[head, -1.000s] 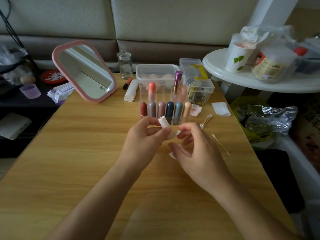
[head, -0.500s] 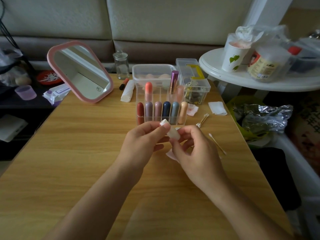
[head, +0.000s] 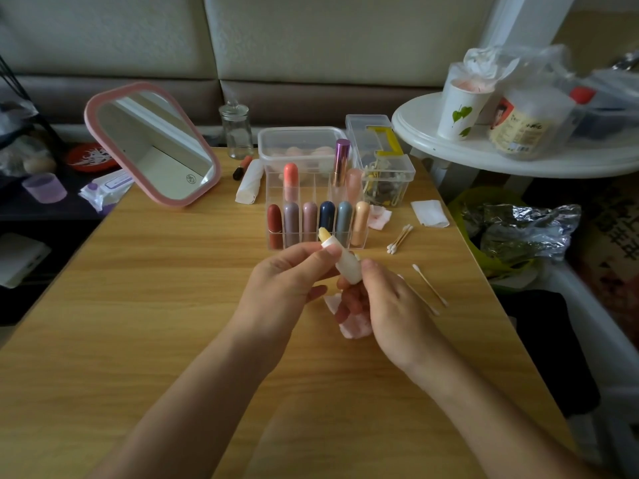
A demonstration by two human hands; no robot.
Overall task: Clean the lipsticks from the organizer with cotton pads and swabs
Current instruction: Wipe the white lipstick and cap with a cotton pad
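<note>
We note a wooden table (head: 138,305) in front of a beige sofa (head: 311,36). A pink-framed mirror (head: 152,143) stands tilted at the table's far left. A lidded glass jar (head: 237,131) sits just right of it, then a clear tub (head: 301,136) and a clear box (head: 387,167) with yellow parts. To the right, a round white table (head: 432,133) carries a paper cup (head: 461,110) and a labelled jar (head: 525,126). Below it lies a foil bag (head: 525,233). Off the left edge we see a wipes pack (head: 107,188), a purple cup (head: 45,188) and a red dish (head: 90,157).
</note>
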